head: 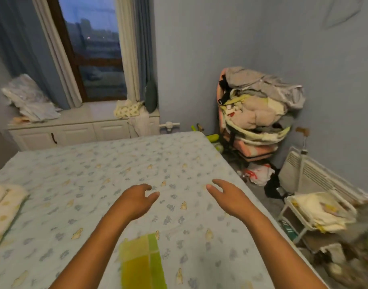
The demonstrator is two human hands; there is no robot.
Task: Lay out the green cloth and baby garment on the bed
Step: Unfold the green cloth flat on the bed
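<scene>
The green checked cloth (142, 263) lies flat on the near bed (54, 184); no baby garment shows, and left hand (137, 197) and right hand (227, 195) hover spread and empty.

Near the wrists lies a matt green cloth (142, 261); beyond the fingertips stretches the bed (95, 174) in soft quilted printed fabric.

Both bare arms reached forward over the bed (79, 180), left hand (137, 198) and right hand (228, 195) apart, fingers loosely curled, holding nothing.
</scene>
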